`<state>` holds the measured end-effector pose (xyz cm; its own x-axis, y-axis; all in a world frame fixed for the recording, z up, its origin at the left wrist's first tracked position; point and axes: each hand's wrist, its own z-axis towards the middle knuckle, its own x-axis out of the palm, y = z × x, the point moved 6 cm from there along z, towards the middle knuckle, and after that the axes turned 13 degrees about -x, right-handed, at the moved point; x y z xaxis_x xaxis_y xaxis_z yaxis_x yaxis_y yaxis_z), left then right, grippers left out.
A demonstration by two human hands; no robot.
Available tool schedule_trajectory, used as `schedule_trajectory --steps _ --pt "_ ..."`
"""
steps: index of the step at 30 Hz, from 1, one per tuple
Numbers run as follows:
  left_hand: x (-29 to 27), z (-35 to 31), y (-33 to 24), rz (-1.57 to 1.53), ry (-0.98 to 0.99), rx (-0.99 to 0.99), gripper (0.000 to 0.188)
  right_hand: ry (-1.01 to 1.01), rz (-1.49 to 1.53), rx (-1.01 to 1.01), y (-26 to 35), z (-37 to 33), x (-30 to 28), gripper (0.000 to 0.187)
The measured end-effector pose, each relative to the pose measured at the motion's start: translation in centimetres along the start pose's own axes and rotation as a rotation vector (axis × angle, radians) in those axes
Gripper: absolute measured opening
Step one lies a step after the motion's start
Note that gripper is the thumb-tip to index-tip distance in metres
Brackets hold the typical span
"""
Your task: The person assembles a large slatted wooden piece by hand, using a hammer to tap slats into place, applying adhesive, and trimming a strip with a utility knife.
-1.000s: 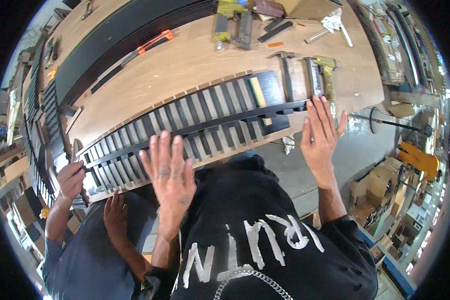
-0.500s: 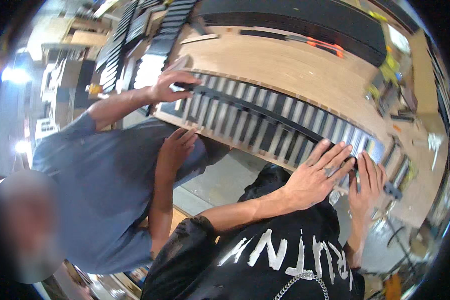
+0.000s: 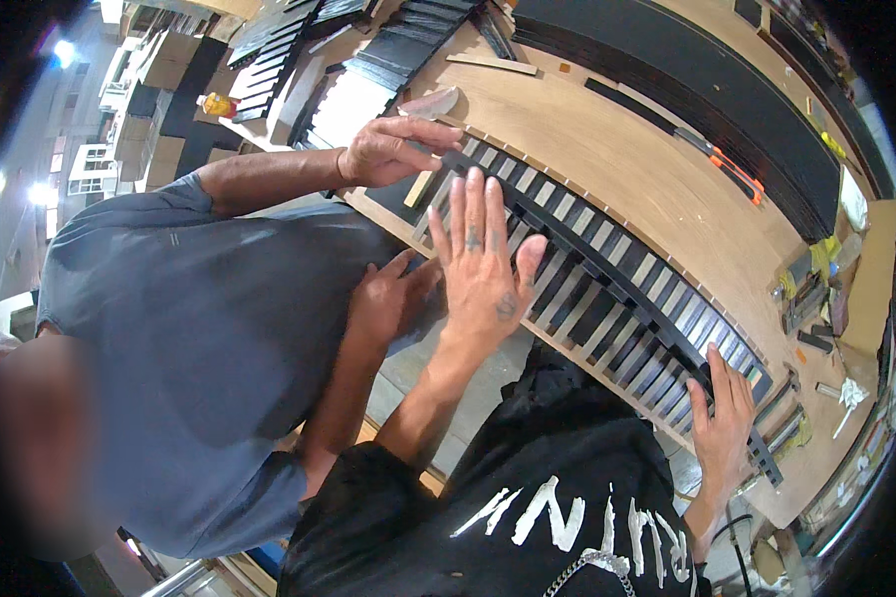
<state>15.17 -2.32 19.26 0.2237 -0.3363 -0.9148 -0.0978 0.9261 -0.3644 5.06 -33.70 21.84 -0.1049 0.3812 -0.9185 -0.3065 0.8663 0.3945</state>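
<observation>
A long black bar (image 3: pixel 612 276) lies lengthwise over a row of black slats with pale gaps (image 3: pixel 600 316), set in a light wooden frame (image 3: pixel 612 386). My left hand (image 3: pixel 483 269) is open, its fingers stretched together over the bar's far-left part and the thumb apart. Toward the right end of the bar, my right hand (image 3: pixel 724 418) grips it, with the thumb on the near side and the fingers across it. A co-worker's hand (image 3: pixel 393 149) is at the bar's left end, while their other hand (image 3: pixel 393 303) rests by the frame's near edge.
Behind the frame, a cutter with an orange handle (image 3: pixel 732 174) lies on the wooden table (image 3: pixel 558 124). A stack of long black panels (image 3: pixel 687 99) runs along the back. Small tools and a yellow-and-grey bundle (image 3: pixel 801 274) sit at the right. The co-worker in a grey-blue shirt (image 3: pixel 219 358) stands close at left.
My left hand has moved left along the bar, from beside my right hand to near the co-worker's hand. My right hand stays by the right end. The whole view has shifted.
</observation>
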Motion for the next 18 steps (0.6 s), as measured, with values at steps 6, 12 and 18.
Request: schedule_trajectory --steps 6,12,18 --pt "-0.5 2.9 2.5 0.020 -0.081 -0.043 0.054 0.001 0.019 0.018 0.4 1.5 -0.2 0.043" --pt "0.0 3.0 2.6 -0.017 -0.063 0.010 0.058 0.016 0.042 0.038 0.3 2.2 -0.3 0.040" --pt "0.8 1.2 -0.6 -0.059 0.041 0.077 0.059 0.005 0.039 0.048 0.2 2.0 -0.4 0.040"
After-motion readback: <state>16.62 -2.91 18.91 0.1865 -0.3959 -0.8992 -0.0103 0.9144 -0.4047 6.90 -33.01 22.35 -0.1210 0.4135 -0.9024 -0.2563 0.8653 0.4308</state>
